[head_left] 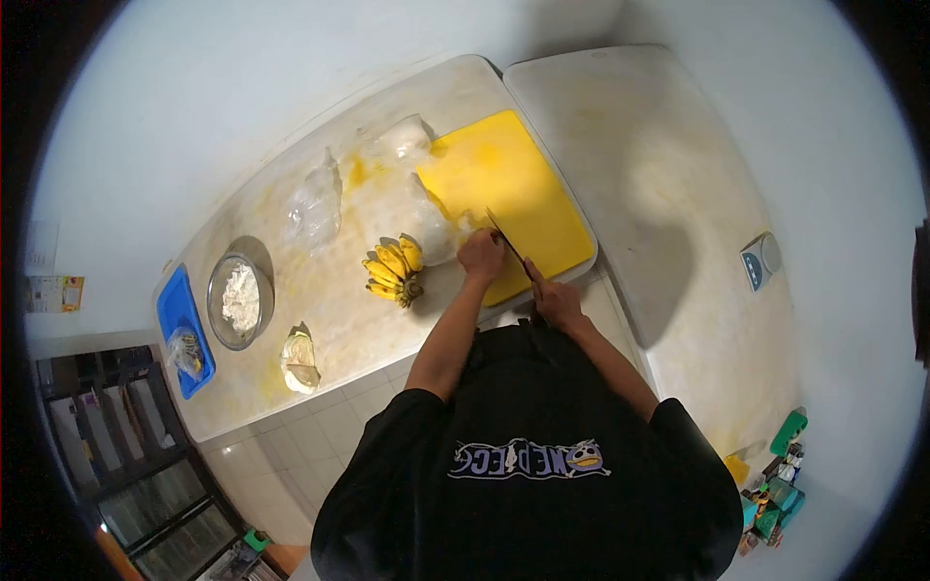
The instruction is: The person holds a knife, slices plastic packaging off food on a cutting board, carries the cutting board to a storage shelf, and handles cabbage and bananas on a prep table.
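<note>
My right hand [558, 302] is closed round the handle of a knife [510, 244], whose blade lies over the yellow cutting board [523, 184]. Beside the blade, at the board's left edge, my left hand [481, 254] is closed; what its fingers hold, if anything, is too small to make out. A clear plastic bag [432, 232] lies just left of my left hand. Further left sits a bunch of yellow bananas [393, 269]. Small pale bits [469, 219] show near the board's edge, above my left hand.
Left on the table [320, 281] are a bowl of white flour-like stuff [240, 297], a blue tray [181, 329], an opened pale package [299, 362] and plastic bags [316, 205]. A second table [620, 126] at right bears a small scale [760, 261].
</note>
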### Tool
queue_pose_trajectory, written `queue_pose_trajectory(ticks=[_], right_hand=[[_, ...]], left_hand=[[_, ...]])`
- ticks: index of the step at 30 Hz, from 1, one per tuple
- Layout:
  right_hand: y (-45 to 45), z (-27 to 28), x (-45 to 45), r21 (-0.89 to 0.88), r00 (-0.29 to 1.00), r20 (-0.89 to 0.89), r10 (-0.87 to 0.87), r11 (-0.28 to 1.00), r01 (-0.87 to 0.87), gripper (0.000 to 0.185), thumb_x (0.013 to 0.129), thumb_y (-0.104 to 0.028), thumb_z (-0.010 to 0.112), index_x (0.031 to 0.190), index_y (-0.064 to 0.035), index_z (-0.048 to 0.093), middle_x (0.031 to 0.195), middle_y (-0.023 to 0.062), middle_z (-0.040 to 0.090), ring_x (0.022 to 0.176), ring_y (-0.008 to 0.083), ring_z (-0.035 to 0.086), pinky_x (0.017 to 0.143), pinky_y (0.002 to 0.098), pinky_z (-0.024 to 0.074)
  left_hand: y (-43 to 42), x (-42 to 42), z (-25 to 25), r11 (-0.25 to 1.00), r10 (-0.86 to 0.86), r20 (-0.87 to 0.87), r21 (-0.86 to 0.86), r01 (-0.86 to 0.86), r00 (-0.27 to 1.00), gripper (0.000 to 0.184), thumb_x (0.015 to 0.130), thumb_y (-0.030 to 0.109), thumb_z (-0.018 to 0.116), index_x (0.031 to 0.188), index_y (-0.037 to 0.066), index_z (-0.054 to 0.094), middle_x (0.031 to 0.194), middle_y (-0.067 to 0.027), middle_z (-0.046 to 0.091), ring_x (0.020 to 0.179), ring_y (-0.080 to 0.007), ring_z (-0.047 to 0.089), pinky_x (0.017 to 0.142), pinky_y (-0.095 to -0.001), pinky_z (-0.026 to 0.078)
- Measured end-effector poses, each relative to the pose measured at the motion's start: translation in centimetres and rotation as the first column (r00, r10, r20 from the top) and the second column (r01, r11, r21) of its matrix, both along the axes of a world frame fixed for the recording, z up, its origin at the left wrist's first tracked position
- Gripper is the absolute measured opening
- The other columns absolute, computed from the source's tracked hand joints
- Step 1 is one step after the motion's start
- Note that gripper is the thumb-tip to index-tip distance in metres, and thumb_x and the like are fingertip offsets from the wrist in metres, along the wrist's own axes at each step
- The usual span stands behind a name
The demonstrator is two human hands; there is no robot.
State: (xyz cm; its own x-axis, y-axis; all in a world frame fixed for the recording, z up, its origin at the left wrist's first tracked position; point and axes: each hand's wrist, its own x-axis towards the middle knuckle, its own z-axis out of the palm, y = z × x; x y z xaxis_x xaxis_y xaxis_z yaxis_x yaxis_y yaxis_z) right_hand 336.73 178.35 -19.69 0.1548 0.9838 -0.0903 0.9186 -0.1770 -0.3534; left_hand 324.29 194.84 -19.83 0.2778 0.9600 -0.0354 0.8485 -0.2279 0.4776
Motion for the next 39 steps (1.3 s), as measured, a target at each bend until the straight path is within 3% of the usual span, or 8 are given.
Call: queue_pose_trajectory(ticks=[2,6,8,20,29,33,36,39], right_hand=[[-0.3,0.2,1.0,0.024,1.0,-0.017,0.01,1.0,-0.01,0.062,0.101,-0.029,0.048,0.158,-0.0282,0.024,0.063,0.0177,0.065,0.055,0.0362,0.065,0.053,0.0515,0.0513],[-0.6,0.7,2.6,0.047,1.0,-0.023,-0.001,0.999,0.002,0.061,0.102,-0.029,0.048,0.158,-0.0253,0.025,0.063,0.0171,0.065,0.052,0.0353,0.064,0.051,0.0502,0.05],[-0.9,1.2,3.2,0.111,0.998,-0.041,-0.054,0.992,0.058,0.059,0.099,-0.023,0.053,0.155,-0.0243,0.034,0.061,0.0157,0.061,0.051,0.0367,0.059,0.05,0.0487,0.0447],[-2.8,0.6,7.5,0.165,0.995,0.038,-0.097,0.982,0.09,0.063,0.099,-0.024,0.049,0.158,-0.0251,0.027,0.056,0.0147,0.059,0.046,0.0323,0.059,0.045,0.0487,0.0469],[-2.1,0.8,8.9,0.039,0.993,0.053,-0.108,0.994,0.106,0.061,0.1,-0.025,0.051,0.157,-0.0282,0.028,0.061,0.0161,0.061,0.053,0.0386,0.06,0.051,0.0523,0.0458],[-1.6,0.6,8.4,0.093,0.995,0.088,-0.035,0.995,0.027,0.059,0.102,-0.027,0.046,0.158,-0.0255,0.026,0.055,0.0153,0.059,0.044,0.0329,0.058,0.046,0.0494,0.0469],[-0.8,1.1,7.6,0.054,0.998,0.022,-0.062,0.997,0.061,0.06,0.101,-0.026,0.049,0.157,-0.0281,0.028,0.061,0.0171,0.062,0.053,0.0394,0.06,0.051,0.0528,0.0466],[-0.1,1.2,6.7,0.077,0.999,0.033,-0.026,0.997,0.023,0.059,0.101,-0.027,0.049,0.156,-0.0263,0.029,0.061,0.0175,0.062,0.054,0.0394,0.061,0.051,0.0529,0.0467]], left_hand=[[0.4,1.0,-1.0,0.998,-0.029,0.002,-0.062,0.029,1.0,0.024,0.088,0.037,0.064,0.101,0.022,0.077,0.104,-0.009,0.073,0.091,-0.0303,0.072,0.077,-0.0449,0.058],[0.0,3.4,0.3,0.997,-0.037,0.011,-0.064,0.037,0.999,0.024,0.088,0.037,0.064,0.1,0.021,0.077,0.103,-0.0089,0.073,0.09,-0.0311,0.072,0.077,-0.0449,0.058],[-0.5,4.4,1.5,0.998,-0.031,0.006,-0.054,0.032,0.999,0.02,0.088,0.026,0.061,0.091,0.015,0.078,0.096,-0.0087,0.074,0.085,-0.0319,0.071,0.075,-0.0444,0.056],[-0.6,9.2,0.1,0.995,-0.086,0.094,-0.036,0.09,0.992,0.02,0.088,0.027,0.062,0.09,0.015,0.077,0.096,-0.0077,0.074,0.084,-0.0315,0.071,0.075,-0.044,0.056],[-0.4,10.5,-0.7,0.996,-0.086,0.125,-0.001,0.087,0.988,0.02,0.088,0.029,0.062,0.092,0.017,0.077,0.092,-0.0082,0.073,0.08,-0.0317,0.071,0.07,-0.0452,0.056],[-0.5,10.2,-1.1,0.995,-0.098,0.144,0.048,0.092,0.985,0.021,0.087,0.03,0.062,0.091,0.015,0.077,0.09,-0.0097,0.073,0.079,-0.0322,0.072,0.068,-0.0455,0.056],[-0.5,9.3,-0.7,0.996,-0.076,0.1,0.059,0.07,0.992,0.023,0.087,0.032,0.063,0.09,0.014,0.076,0.088,-0.0109,0.073,0.078,-0.0329,0.072,0.067,-0.046,0.056],[-0.2,8.0,-0.6,0.996,-0.044,0.039,-0.077,0.047,0.998,0.024,0.087,0.033,0.063,0.099,0.017,0.076,0.096,-0.0133,0.073,0.088,-0.0362,0.071,0.076,-0.0479,0.056]])
